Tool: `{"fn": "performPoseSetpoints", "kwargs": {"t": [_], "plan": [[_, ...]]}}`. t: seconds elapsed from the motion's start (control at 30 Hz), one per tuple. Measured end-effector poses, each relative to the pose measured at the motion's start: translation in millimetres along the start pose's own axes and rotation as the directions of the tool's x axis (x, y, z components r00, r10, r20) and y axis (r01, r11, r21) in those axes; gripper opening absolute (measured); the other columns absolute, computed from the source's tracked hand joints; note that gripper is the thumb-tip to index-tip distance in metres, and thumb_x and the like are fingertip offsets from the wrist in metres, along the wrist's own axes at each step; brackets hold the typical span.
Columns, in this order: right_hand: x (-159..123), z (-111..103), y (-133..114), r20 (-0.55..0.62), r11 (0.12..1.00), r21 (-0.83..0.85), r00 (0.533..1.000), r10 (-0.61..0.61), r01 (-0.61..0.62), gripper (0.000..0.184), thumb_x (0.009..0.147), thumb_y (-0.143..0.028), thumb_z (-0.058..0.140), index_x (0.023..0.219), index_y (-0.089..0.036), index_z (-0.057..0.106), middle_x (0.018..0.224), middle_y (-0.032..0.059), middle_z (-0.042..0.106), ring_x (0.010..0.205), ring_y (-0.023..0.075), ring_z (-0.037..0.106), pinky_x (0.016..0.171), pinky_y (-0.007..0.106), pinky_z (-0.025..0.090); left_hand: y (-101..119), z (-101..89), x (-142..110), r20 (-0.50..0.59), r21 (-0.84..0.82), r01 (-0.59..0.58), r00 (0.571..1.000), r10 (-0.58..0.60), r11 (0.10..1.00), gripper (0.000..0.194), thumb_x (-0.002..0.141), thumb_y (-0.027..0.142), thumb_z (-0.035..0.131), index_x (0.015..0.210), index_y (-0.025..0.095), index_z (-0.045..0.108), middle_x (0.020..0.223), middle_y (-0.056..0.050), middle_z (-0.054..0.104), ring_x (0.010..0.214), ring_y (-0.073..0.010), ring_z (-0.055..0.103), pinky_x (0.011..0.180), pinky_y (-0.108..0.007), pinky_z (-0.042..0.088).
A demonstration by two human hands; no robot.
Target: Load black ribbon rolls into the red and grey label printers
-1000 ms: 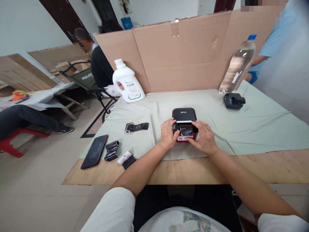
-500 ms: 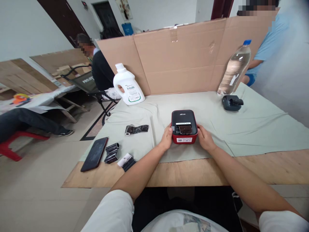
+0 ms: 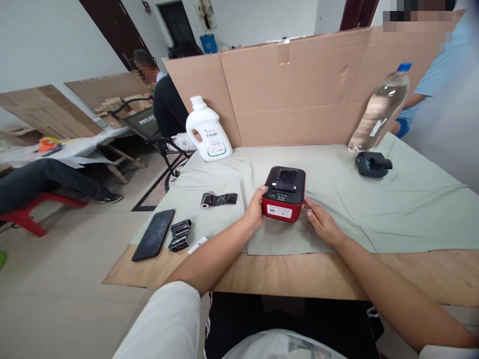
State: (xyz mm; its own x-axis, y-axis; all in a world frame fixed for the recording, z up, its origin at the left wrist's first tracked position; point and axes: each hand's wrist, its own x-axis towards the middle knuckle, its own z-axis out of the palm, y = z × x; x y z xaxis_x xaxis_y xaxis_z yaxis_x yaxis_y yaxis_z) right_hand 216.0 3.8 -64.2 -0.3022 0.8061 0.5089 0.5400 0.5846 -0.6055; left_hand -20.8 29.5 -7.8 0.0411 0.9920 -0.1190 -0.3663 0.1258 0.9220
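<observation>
Red-and-black device (image 3: pixel 283 195) sat near the centre of the frame, over the cloth (image 3: pixel 411 209). Its red front, bearing a white label (image 3: pixel 280 212), pointed towards the bottom edge and slightly left, while the black top faced up. The longer axis seemed to run towards the upper edge, leaning a little right, though foreshortening made this uncertain. The left hand (image 3: pixel 255 208) gripped its left side, so the device lay immediately to the right of those fingers. The right hand (image 3: pixel 324 223) was at the lower right of the device, fingers partly bent and tips at its side; whether they pinched anything I could not tell. Farther left lay an unrolled dark strip (image 3: pixel 220 200), a dark roll (image 3: pixel 180 235) and a phone (image 3: pixel 154 235). A white jug (image 3: pixel 210 132) stood at upper left of centre, a clear bottle (image 3: pixel 381 112) at upper right.
</observation>
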Motion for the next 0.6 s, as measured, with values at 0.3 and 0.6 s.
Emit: {"fn": "performPoseSetpoints", "kwargs": {"t": [0.3,0.6], "plan": [[2.8,-1.6,-6.3,0.146,0.994,-0.009,0.983,0.108,-0.107,0.048,0.099,-0.048,0.037,0.137,-0.023,0.053,0.124,0.0109,0.067,0.117,0.0255,0.061,0.101,0.050,0.050,94.0,-99.8,120.7,-0.381,-0.139,-0.045,0.924,-0.012,0.989,0.044,0.087,0.050,0.049,0.110,0.015,0.062,0.091,-0.006,0.074,0.086,-0.0230,0.071,0.083,-0.040,0.057],[2.3,-2.3,-4.8,0.209,0.990,-0.031,0.968,0.138,-0.134,0.046,0.098,-0.050,0.038,0.130,-0.024,0.058,0.127,0.0107,0.064,0.120,0.0261,0.058,0.104,0.050,0.047,107.0,-149.3,168.2,-0.547,0.063,-0.109,0.828,0.126,0.992,0.049,0.095,0.047,0.037,0.117,0.011,0.060,0.105,-0.011,0.072,0.100,-0.0245,0.069,0.088,-0.040,0.055]]}}
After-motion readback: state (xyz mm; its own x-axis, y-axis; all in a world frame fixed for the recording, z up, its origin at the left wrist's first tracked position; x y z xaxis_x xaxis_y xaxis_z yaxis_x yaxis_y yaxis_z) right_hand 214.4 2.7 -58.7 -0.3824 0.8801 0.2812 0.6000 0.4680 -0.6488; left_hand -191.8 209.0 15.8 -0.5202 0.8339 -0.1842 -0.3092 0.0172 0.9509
